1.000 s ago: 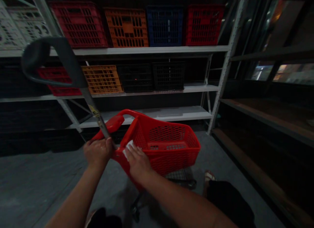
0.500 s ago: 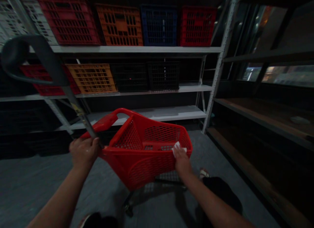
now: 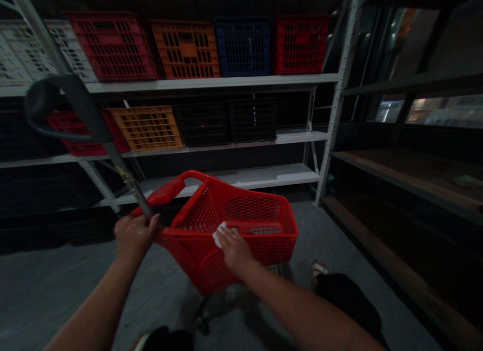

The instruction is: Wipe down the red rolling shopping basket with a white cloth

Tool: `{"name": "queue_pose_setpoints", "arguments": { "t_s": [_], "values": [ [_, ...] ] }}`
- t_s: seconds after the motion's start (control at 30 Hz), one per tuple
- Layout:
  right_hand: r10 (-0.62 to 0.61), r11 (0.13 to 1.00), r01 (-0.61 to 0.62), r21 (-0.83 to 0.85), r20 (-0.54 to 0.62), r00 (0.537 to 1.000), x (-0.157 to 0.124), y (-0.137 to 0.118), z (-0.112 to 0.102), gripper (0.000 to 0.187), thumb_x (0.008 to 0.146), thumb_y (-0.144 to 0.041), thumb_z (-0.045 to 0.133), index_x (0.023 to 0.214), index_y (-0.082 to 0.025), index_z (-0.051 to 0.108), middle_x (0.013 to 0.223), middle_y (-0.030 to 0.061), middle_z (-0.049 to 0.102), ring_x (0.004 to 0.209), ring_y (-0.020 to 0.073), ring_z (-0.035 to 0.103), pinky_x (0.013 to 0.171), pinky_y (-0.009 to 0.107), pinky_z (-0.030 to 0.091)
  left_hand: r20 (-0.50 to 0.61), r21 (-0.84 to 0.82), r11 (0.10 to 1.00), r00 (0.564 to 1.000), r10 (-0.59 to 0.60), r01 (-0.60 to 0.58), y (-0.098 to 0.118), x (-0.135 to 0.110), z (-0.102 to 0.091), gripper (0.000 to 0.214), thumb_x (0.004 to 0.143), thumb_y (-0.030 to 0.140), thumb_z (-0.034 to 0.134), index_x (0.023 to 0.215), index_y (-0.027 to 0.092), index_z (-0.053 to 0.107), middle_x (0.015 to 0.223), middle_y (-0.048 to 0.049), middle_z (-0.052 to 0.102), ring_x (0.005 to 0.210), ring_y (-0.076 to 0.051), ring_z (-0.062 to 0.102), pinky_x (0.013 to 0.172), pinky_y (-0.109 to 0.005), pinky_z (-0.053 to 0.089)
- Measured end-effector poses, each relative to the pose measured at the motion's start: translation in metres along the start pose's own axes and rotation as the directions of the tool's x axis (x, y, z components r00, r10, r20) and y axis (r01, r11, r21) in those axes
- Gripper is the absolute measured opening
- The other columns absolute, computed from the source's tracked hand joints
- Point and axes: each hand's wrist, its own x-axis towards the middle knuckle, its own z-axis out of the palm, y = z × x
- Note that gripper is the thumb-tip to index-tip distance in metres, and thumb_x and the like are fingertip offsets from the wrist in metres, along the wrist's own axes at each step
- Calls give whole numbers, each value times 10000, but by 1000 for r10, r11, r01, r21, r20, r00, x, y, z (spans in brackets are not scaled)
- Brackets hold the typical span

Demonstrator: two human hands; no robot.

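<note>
A red plastic shopping cart (image 3: 241,192) stands in front of me, its mesh basket open at the top. My left hand (image 3: 136,235) is closed around the near end of the cart's handle, where a metal pole (image 3: 139,192) with a dark grip (image 3: 85,109) meets it. Whether the fingers also wrap the pole is hidden. Pressed to the middle of the basket's near rim, my right hand (image 3: 234,248) holds a white cloth (image 3: 219,235), possibly a paper wipe, under its fingertips. The basket has a grating at its bottom.
Behind the cart runs a white metal rack (image 3: 241,83) with red, orange, blue, black and white crates, such as the blue crate (image 3: 243,46). At the right stand dark wooden shelves (image 3: 407,182). My feet are on the grey floor (image 3: 151,295), close to a cart wheel (image 3: 202,323).
My right hand has slid left along the near rim with the white cloth, from the far end to the middle. The left hand keeps its hold; the view has shifted slightly.
</note>
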Motion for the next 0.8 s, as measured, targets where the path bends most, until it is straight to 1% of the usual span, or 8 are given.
{"name": "queue_pose_setpoints", "arguments": {
  "t_s": [0.1,0.17,0.3,0.43,0.5,0.6,0.7,0.8],
  "values": [
    [33,992,-34,-119,-8,999,-64,65,-31,516,783,1,357,1272,-128,460,1321,104,468,1278,180,337,1049,420,291,77,-27,999,997,-16,18,-3,6,0,422,806,489,329,638,146,511,640,-32,506,763,-198,490,737,-326,365],
    [73,978,-77,-192,-29,997,-101,102,-52,568,745,29,338,1277,-129,455,1313,110,475,1264,180,364,1037,437,309,46,-91,991,994,-99,103,1,7,-3,433,824,495,327,828,117,538,883,-76,563,916,-249,503,799,-373,377],
    [130,951,-162,-262,-136,982,-138,133,-66,556,754,35,299,1252,-129,484,1270,126,516,1245,184,394,1003,449,361,-109,-308,889,916,-386,338,35,-12,-13,583,834,495,366,1222,60,338,1308,-207,348,1201,-350,354,934,-451,336],
    [77,963,-145,-226,-286,955,-135,112,-45,484,828,-22,299,1283,-108,442,1262,155,515,1257,194,377,998,463,370,-107,-416,888,959,-261,195,112,-58,-22,548,820,459,422,1244,117,363,1387,-209,274,1294,-316,256,1009,-479,273],
    [65,973,-129,-194,-304,950,-130,91,-35,486,841,-31,297,1301,-125,419,1266,149,512,1264,192,365,998,470,370,-15,-458,885,994,-106,87,157,-83,-23,465,828,430,412,1209,163,427,1395,-186,294,1309,-303,239,1013,-512,256],
    [0,987,-37,-157,-233,973,-125,56,-29,509,823,-19,294,1314,-106,395,1291,156,486,1286,200,326,995,472,374,166,-492,868,986,18,67,207,-110,-20,383,846,436,369,1120,222,532,1375,-136,369,1298,-306,259,994,-597,216],
    [-77,991,66,-119,-84,993,-123,30,-29,539,798,-33,333,1334,-86,355,1336,152,436,1309,204,278,1010,454,361,295,-495,855,955,1,152,221,-121,-13,378,857,436,332,863,228,647,1160,-88,580,1218,-324,354,948,-667,196],
    [-151,983,153,-105,32,988,-119,36,-33,528,808,-52,363,1333,-116,364,1335,124,446,1308,195,280,1028,443,337,296,-510,848,955,16,143,202,-124,-4,419,863,405,319,708,209,656,921,-65,659,1120,-292,434,981,-631,192]
  ]
}}
